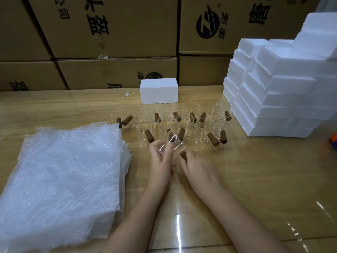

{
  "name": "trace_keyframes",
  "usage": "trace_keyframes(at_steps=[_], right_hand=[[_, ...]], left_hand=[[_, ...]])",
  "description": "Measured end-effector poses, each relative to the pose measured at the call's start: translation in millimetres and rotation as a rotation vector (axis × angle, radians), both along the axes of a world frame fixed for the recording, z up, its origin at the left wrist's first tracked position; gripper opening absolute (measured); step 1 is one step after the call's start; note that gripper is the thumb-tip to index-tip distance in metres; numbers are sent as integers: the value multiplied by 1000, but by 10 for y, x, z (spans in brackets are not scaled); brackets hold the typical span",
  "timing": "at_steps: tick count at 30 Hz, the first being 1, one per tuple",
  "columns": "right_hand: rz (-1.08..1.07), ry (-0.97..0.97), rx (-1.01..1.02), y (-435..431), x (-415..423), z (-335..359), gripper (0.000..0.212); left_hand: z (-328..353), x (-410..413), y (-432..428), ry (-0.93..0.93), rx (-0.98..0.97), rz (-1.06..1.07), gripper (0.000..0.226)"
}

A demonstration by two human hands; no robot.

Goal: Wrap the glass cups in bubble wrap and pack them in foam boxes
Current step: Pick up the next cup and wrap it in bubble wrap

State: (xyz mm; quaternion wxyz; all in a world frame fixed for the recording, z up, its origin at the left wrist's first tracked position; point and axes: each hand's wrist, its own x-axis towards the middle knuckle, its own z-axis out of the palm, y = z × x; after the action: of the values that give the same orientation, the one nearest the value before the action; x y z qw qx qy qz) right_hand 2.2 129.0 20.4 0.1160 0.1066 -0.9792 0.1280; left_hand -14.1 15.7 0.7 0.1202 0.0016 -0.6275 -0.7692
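Note:
A clear glass cup (170,146) with a brown wooden handle is tilted on its side just above the table's middle. My left hand (161,157) grips its glass body from the left. My right hand (196,167) holds it from the right, fingers by the brown handle (183,155). Behind the hands stand several more glass cups (189,123) with brown handles. A thick stack of bubble wrap sheets (67,176) lies at the left. One closed white foam box (159,90) stands at the back, behind the cups.
A tall stack of white foam boxes (277,92) fills the right side of the wooden table (264,179). Stacked cardboard cartons (116,33) form a wall along the table's far edge. Something orange and blue (334,140) peeks in at the right edge.

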Motion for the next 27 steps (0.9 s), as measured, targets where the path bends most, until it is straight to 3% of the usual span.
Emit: trace_keyframes(at_steps=[2,4,5,8,11,13,16,18,21,27], right_hand=[[47,1,-68,-18,15,-23,34],[149,-91,-347,-28,54,-37,19],[197,-187,-562,-44,71,-35,12],[281,-600,-1244,-101,107,-16,20],[370,-933,-1574,-117,132,20,32],[348,-755,-1401,-132,144,5,39],[213,-27,-940,-69,120,10,30],[296,211,-719,-4,78,21,39],[414,251,-482,43,37,-3,52],[505,356,-402,-21,73,-36,51]], left_hand=[[39,-13,11,-35,65,10,42],[64,-14,1,-53,106,25,53],[75,1,-5,-59,126,23,57],[80,13,-23,-63,206,-22,53],[109,-8,-34,-76,281,-47,52],[110,-19,-69,-122,349,-47,56],[93,-10,-122,-210,473,-125,60],[84,-5,-136,-233,512,-178,63],[83,6,-131,-236,512,-223,61],[69,12,-144,-243,516,-151,62]])
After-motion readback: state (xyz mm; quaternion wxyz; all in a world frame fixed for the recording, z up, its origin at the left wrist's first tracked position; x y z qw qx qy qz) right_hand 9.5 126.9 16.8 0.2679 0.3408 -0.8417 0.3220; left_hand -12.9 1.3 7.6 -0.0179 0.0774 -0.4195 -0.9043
